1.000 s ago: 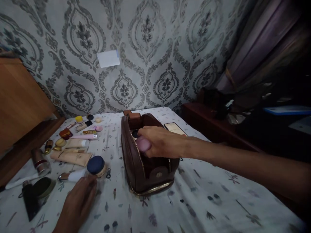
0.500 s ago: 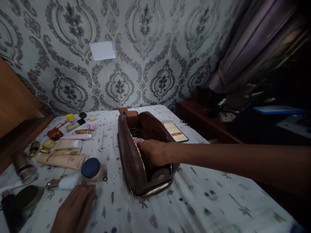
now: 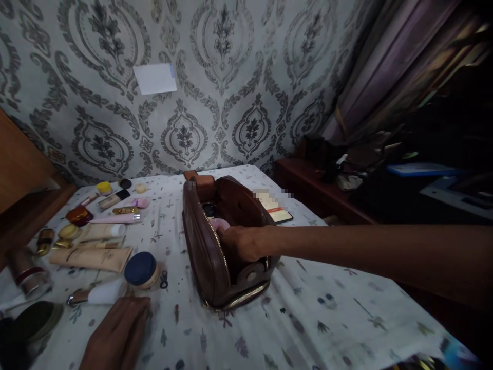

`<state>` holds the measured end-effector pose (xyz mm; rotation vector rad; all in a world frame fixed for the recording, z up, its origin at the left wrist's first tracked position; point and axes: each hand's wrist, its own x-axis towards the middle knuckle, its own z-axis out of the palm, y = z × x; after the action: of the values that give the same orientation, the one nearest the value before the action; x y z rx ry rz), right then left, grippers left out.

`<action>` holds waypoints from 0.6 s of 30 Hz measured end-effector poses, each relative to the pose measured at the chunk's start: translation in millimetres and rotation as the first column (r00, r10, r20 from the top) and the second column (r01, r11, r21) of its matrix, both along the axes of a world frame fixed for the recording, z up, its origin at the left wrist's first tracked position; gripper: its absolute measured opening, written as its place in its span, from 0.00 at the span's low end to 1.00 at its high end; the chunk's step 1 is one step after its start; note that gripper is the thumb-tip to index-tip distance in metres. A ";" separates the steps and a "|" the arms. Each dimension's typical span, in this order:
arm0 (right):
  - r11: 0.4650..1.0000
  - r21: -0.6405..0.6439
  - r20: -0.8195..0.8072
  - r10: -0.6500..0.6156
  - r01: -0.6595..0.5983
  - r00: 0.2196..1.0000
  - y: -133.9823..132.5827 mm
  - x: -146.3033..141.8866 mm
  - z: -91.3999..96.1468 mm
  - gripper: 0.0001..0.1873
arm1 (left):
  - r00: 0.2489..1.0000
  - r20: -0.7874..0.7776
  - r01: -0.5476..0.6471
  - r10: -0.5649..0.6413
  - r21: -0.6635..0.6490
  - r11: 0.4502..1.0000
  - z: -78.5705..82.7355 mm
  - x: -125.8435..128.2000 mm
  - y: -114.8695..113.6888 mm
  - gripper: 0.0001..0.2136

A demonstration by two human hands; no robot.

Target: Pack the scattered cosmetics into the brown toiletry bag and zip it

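Observation:
A brown leather-look toiletry bag [image 3: 200,252] stands unzipped on the patterned cloth. My right hand [image 3: 244,244] reaches into its opening from the right. Its fingers close on a pink rounded item [image 3: 220,224], whose lower part is hidden in the bag. Behind that item, a dark round object [image 3: 209,209] shows inside. My left hand [image 3: 117,331] rests on the cloth at the lower left, loosely relaxed and holding nothing. Just beyond it lies a white-capped bottle [image 3: 108,291], with a blue-lidded jar [image 3: 141,270] close by.
Cosmetics cover the left side, among them a beige tube [image 3: 92,258], a pink tube [image 3: 113,219] and a yellow-lidded pot [image 3: 103,188]. A phone [image 3: 283,213] lies behind the bag on the right. Small black rings [image 3: 164,279] sit between jar and bag.
The view has shifted slightly, so everything sits a little further left. My right hand stays in the bag, and more of the pink item shows. My left hand stays on the cloth.

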<state>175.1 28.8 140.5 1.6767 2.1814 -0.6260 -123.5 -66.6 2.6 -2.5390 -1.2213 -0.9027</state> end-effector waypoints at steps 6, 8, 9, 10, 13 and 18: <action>0.995 -0.102 0.081 0.014 -0.006 0.997 -8.8 -1.4 30.1 0.37 | 0.999 -0.042 -0.005 0.007 0.035 0.999 3.2 1.7 0.5 0.14; 0.993 -0.113 0.083 0.027 -0.018 0.996 -9.6 -0.9 34.7 0.37 | 0.999 -0.041 0.004 -0.003 0.029 1.000 5.9 2.9 0.7 0.13; 0.993 -0.113 0.083 0.032 -0.022 0.996 -9.4 -0.5 35.0 0.36 | 0.999 -0.049 0.014 -0.013 0.027 1.000 6.9 3.0 0.9 0.13; 0.994 -0.109 0.082 0.036 -0.026 0.996 -8.9 0.0 34.3 0.36 | 0.998 -0.060 0.023 -0.021 0.033 0.999 7.4 2.7 1.1 0.12; 0.995 -0.094 0.079 0.039 -0.032 0.996 -7.4 1.5 28.7 0.36 | 0.994 -0.103 0.039 -0.032 0.068 0.997 6.4 0.1 1.8 0.13; 0.997 -0.072 0.075 0.022 -0.016 0.997 -5.9 3.2 19.0 0.35 | 0.995 -0.101 0.027 -0.021 0.051 0.998 4.4 -0.6 2.9 0.13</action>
<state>178.2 22.9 159.6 1.6148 2.0948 -0.6178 -124.1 -63.7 7.0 -2.5299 -1.1260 -0.7904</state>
